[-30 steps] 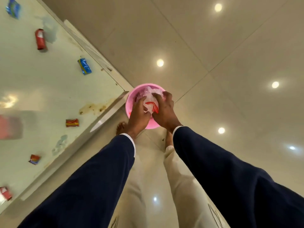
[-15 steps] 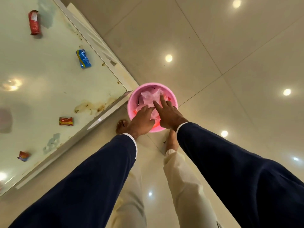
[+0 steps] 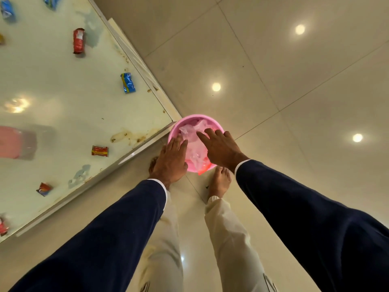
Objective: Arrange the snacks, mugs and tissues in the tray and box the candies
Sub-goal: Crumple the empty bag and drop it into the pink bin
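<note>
Left hand: the left hand [image 3: 171, 160] reaches down over the near left side of the pink bin [image 3: 179, 127], palm down, fingers extended and close together, flat over the crumpled plastic; it holds nothing.
Right hand: the right hand [image 3: 221, 149] is spread over the right half of the bin, fingers [image 3: 205, 137] fanned and pointing toward the table, lying over the plastic with no closed grasp.
Pink bin: a round pink container standing on the tiled floor [image 3: 294, 91], just beside the corner of the table and directly in front of the person's bare feet [image 3: 220, 180].
Contents: clear crumpled plastic bags [image 3: 193, 131] fill the bin; a patch of red-orange wrapper [image 3: 203, 167] shows at the near rim, under the plastic.
Table: a pale glossy tabletop [image 3: 63, 98] fills the left of the view, with brownish stains near its corner.
Snacks on table: a red packet [image 3: 78, 41] toward the far side, a blue packet [image 3: 128, 83] near the edge, a small red packet [image 3: 99, 151] close to the stains, and another small wrapper [image 3: 43, 189] nearer the person. More wrappers lie at the left border, partly cut off.
Pink blur: a blurred pink object [image 3: 12, 142] sits at the left edge of the table; what it is cannot be told.
Sleeves: both arms wear dark navy sleeves [image 3: 315, 228] with white cuffs.
</note>
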A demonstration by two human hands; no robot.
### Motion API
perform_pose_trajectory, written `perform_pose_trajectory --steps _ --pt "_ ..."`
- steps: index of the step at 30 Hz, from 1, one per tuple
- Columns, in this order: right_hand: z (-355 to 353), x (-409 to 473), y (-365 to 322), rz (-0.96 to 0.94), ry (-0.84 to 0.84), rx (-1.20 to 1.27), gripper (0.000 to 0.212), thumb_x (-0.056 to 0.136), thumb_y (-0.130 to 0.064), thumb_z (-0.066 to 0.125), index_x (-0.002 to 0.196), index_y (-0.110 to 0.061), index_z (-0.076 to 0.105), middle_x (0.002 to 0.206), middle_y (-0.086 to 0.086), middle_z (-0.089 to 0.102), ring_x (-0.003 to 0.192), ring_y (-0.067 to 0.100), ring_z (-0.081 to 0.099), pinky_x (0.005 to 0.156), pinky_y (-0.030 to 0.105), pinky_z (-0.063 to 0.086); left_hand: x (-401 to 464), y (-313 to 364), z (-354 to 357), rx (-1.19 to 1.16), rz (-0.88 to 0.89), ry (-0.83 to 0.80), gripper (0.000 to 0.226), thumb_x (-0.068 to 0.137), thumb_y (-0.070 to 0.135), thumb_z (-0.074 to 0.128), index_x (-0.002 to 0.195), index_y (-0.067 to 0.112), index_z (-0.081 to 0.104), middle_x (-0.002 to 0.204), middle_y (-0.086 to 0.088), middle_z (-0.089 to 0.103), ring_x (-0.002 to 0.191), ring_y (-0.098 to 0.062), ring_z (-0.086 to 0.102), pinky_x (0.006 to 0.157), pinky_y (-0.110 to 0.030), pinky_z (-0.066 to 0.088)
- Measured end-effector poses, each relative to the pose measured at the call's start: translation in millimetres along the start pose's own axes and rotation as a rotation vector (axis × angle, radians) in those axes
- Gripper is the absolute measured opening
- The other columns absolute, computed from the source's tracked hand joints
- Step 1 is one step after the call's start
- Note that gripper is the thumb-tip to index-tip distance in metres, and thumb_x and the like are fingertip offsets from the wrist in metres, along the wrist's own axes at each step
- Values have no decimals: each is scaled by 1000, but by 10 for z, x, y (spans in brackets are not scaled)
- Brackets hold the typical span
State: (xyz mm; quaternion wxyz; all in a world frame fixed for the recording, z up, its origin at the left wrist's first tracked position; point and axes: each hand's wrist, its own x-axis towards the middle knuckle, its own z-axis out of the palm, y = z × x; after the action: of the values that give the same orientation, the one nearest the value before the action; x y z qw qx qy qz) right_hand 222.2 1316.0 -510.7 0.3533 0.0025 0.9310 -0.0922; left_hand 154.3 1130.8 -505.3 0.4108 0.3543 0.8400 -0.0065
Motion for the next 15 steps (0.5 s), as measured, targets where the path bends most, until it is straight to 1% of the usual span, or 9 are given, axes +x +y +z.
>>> perform_pose_trajectory --steps 2,4,6,8,11,13,15 --pt "-83 -130 11 -12 10 9 79 88 -38 61 154 -19 22 151 15 39 123 36 52 93 48 48 -89 31 -69 -21 -27 -27 79 94 26 58 160 12 17 167 -17 15 155 -36 14 123 -55 22" --pt "-157 -235 27 3 -2 41 78 91 -38 57 156 -19 19 155 15 33 127 37 49 96 48 48 -174 86 -149 -45 -33 -33 79 95 27 57 160 13 16 167 -17 15 155 -36 14 124 -55 20" --pt "-219 -310 50 27 -29 74 82 91 -40 59 156 -19 15 159 14 25 130 37 46 97 47 48 -232 142 -212 -56 -32 -18 80 95 28 58 160 12 15 167 -16 15 155 -36 15 124 -55 20" --pt "-256 -362 58 36 -19 68 86 89 -45 62 157 -19 15 161 14 21 133 38 42 100 48 47 -272 184 -253 -47 -29 20 82 95 29 59 161 11 14 167 -16 16 154 -35 17 123 -54 23" --pt "-371 -471 14 47 58 62 93 87 -56 60 157 -18 13 164 14 16 144 38 30 112 53 36 -406 234 -350 16 -16 96 83 96 36 59 161 10 14 168 -17 15 155 -35 17 124 -53 24" --pt "-559 -607 -50 47 132 40 96 88 -62 56 158 -16 10 165 14 9 149 39 21 117 56 28 -579 290 -515 97 -10 153 89 97 42 59 162 10 9 169 -19 7 156 -37 12 125 -53 21" --pt "-858 -804 -165 9 153 12 98 88 -65 53 158 -15 6 166 15 4 150 39 16 119 58 23 -847 363 -753 135 -56 185 96 95 46 61 162 10 2 169 -21 -1 156 -39 6 125 -54 19"
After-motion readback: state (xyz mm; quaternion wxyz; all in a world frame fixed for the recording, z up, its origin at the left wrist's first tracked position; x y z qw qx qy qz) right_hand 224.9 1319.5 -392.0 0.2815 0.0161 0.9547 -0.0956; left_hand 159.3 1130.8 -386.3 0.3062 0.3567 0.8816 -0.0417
